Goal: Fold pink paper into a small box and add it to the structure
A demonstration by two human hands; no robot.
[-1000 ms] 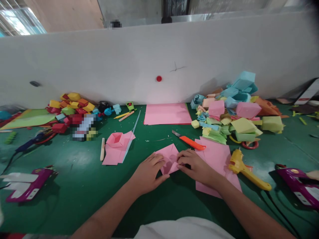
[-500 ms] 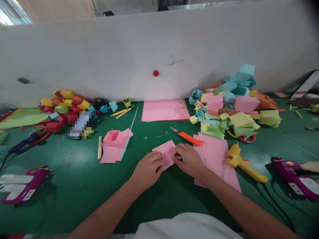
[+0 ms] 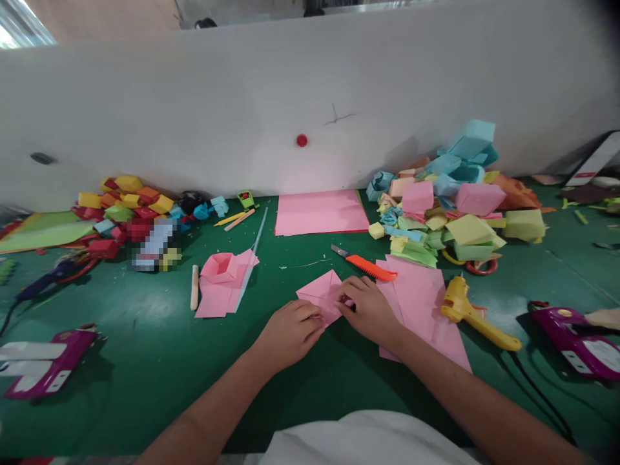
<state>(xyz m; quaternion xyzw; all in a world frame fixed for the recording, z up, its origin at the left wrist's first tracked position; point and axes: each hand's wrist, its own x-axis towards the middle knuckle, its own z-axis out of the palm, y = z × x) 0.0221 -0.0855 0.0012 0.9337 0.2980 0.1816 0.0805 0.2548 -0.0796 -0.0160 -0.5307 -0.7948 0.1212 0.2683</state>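
Observation:
A small pink sheet of folded paper (image 3: 320, 288) with crease lines lies on the green table in front of me. My left hand (image 3: 293, 326) is closed on its lower left edge, fingers bent. At its right edge, my right hand (image 3: 365, 307) pinches the paper between thumb and fingers. Just beyond my right hand rests an orange utility knife (image 3: 371, 266), blade out. Larger pink sheets (image 3: 426, 307) lie partly under my right forearm. Off to the left, a folded pink paper box (image 3: 220, 268) sits on pink paper beside a short wooden stick (image 3: 194, 287).
A yellow glue gun (image 3: 467, 313) with a cord lies at right, near a purple iron-like tool (image 3: 576, 339) held by another person's hand. Another purple tool (image 3: 51, 361) stands at left. Heaps of coloured paper boxes (image 3: 465, 194) and a pink paper stack (image 3: 320, 213) line the white partition.
The paper's middle lies flatter and shows more of its creases. My left fingers have drawn slightly down from its centre; my right hand stays at the right edge.

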